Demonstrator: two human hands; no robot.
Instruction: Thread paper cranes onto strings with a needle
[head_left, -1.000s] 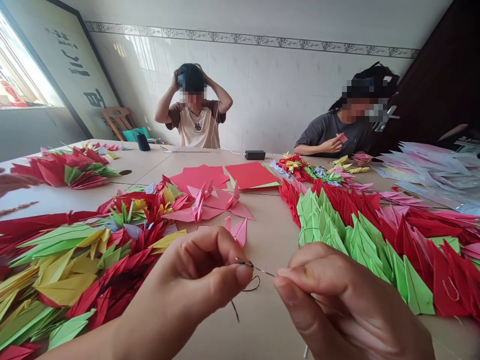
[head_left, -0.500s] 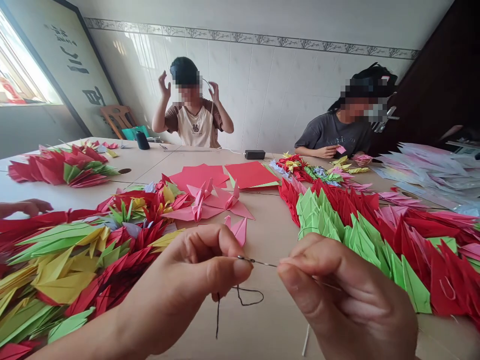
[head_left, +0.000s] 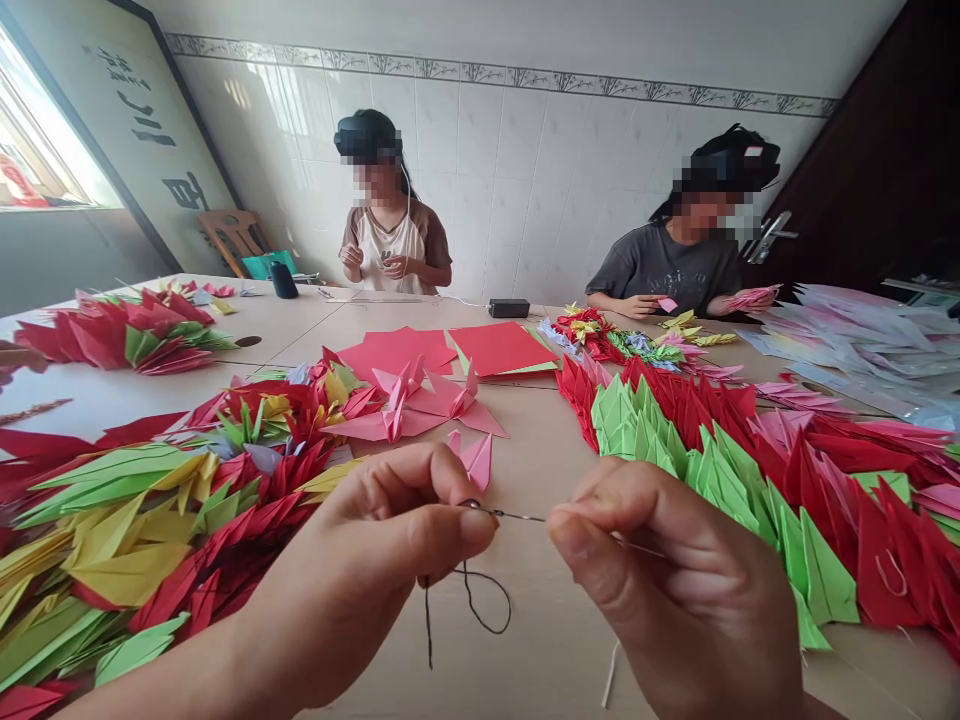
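Note:
My left hand (head_left: 390, 550) pinches a black thread (head_left: 510, 610) between thumb and forefinger. A loop and a loose end of it hang below the fingers. From that pinch a thin shiny needle (head_left: 521, 517) runs across to my right hand (head_left: 667, 570), whose thumb and forefinger are closed on it. Dark thread is bunched at the needle's left end. A pale strand (head_left: 611, 675) dangles beneath my right hand. Just beyond my hands, a pink paper crane (head_left: 478, 460) lies on the table (head_left: 525, 440).
Piled folded paper cranes (head_left: 135, 560) cover the left side. Rows of green and red cranes (head_left: 750, 490) fill the right, before stacked plastic bags (head_left: 862, 340). Red paper sheets (head_left: 502, 348) lie ahead. Two people (head_left: 394, 240) sit opposite; another person's hand (head_left: 19, 358) shows at far left.
Both my hands shift slightly left, still pinching, and the hanging black loop turns rounder. The person opposite lowers their hands from their head. The hand at far left moves farther back.

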